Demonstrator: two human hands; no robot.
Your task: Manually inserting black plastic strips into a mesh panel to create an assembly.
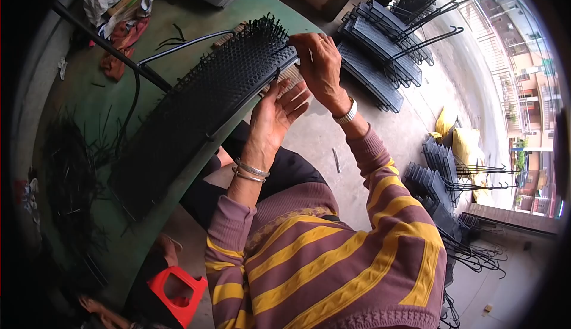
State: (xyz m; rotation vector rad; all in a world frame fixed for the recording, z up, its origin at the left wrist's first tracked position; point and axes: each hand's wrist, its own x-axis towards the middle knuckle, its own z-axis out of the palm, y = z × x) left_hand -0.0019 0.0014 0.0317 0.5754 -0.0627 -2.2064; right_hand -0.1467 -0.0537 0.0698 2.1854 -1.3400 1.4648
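Observation:
A long black perforated mesh panel (202, 91) with a wire rim lies on the green table in front of me. Thin black strips (267, 28) stick up in a dense row along its far end and far side. My right hand (321, 67) is at the panel's right corner, its fingers pinched together; a thin dark strip seems to run from the fingertips, too small to be sure. Just below, my left hand (276, 109) is held beside the near rim, palm up and fingers stretched out, the thumb by the rim. It holds nothing visible.
Loose black strips (74, 174) lie heaped on the green table (238, 16) at left. A black metal rod frame (113, 49) reaches over the table. Crumpled cloths (122, 37) lie far left. Stacked black mesh racks (380, 43) stand right. Near left are a red stool (193, 281) and another person's hand (95, 308).

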